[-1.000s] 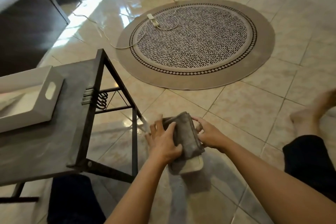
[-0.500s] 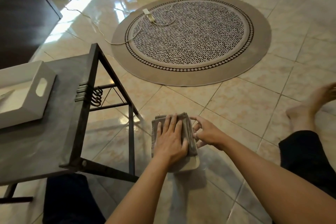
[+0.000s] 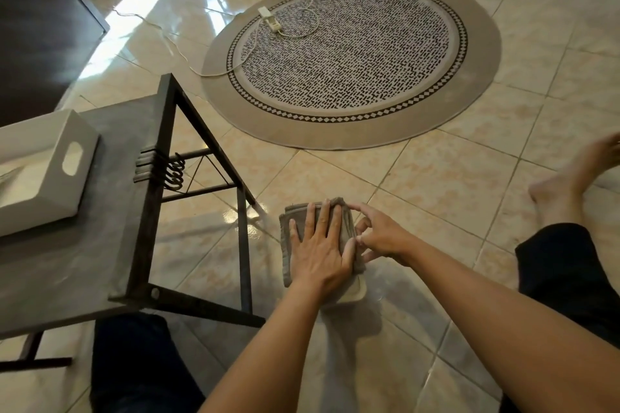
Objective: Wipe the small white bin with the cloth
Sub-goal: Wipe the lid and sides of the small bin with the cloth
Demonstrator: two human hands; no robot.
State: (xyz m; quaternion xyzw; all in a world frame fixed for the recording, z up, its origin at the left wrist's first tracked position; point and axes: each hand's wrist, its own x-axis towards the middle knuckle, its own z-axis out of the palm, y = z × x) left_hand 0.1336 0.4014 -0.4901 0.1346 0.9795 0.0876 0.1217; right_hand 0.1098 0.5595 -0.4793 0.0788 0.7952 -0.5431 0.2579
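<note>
The tiled floor fills most of the view, and a big round rug lies on it, well apart from the hands. At the left stands a dark table with a white box on its top. Near the table leg, low in the middle, the small white bin is almost fully covered by the grey cloth; only its near corner shows. The left hand lies flat and spread on the cloth, pressing it on the bin. The right hand touches the bin's right side with bent fingers, just beside the left hand.
</note>
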